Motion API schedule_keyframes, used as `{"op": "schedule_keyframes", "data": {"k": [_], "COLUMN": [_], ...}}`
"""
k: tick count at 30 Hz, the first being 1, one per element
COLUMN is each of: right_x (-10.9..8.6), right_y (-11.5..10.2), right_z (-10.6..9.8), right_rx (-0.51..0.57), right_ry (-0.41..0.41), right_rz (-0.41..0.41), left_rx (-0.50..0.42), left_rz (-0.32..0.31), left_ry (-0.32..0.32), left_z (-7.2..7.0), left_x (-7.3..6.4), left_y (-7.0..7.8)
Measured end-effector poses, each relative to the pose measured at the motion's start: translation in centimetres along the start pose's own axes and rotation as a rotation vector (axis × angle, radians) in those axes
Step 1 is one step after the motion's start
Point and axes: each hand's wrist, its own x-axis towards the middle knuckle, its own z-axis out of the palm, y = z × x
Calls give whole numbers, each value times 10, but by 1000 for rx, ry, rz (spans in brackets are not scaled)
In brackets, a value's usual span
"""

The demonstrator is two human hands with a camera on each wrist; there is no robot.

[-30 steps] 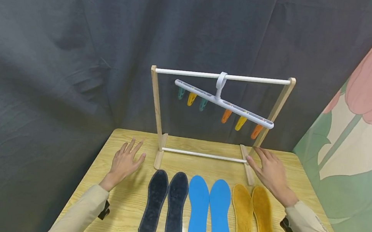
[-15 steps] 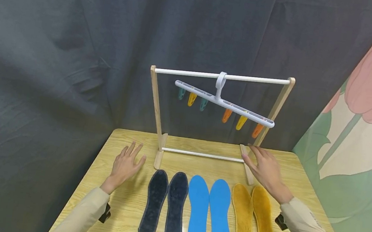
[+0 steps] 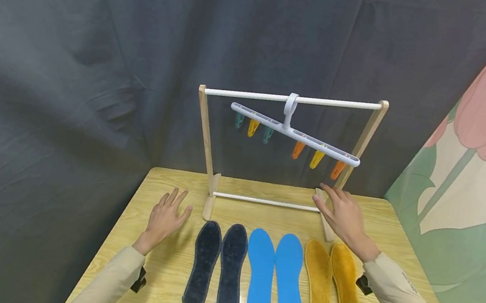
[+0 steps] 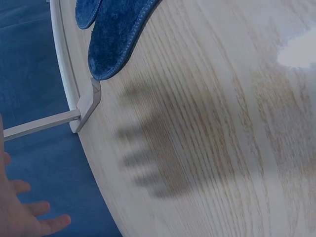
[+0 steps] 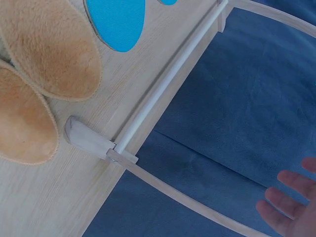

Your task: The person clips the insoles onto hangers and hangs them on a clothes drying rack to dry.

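My left hand (image 3: 164,220), fingers spread and holding nothing, hovers over the table's left side; its shadow falls on the wood in the left wrist view. Closest to it is a pair of dark fuzzy insoles (image 3: 202,268). My right hand (image 3: 344,217) is also empty, its fingers extended in front of the rack's right post (image 3: 366,131). Below that hand lies a pair of yellow fuzzy insoles (image 3: 319,284). Between the two pairs are flat blue insoles (image 3: 260,275). A pale clip hanger (image 3: 308,140) hangs tilted above, carrying several orange, yellow and green clips (image 3: 317,159).
The wooden rack with a white top rod (image 3: 250,95) and a lower rod (image 3: 264,201) stands at the back of the wooden table (image 3: 153,292). Behind it hangs a dark curtain (image 3: 100,53). A tulip-painted wall (image 3: 482,201) borders the right side.
My right hand has moved left and slightly farther forward, towards the rack. The left hand has shifted a little to the right and back. Insoles and rack have stayed in place.
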Motion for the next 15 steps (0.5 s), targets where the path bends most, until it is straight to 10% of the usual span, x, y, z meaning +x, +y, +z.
{"op": "schedule_keyframes", "data": {"k": [15], "right_x": [9], "right_y": [-7], "right_z": [2], "right_rx": [16], "right_ry": [5], "right_rz": [-7], "left_rx": [-16], "left_rz": [7], "left_ry": [-10], "left_z": [3], "left_x": [-5], "left_y": [3]}}
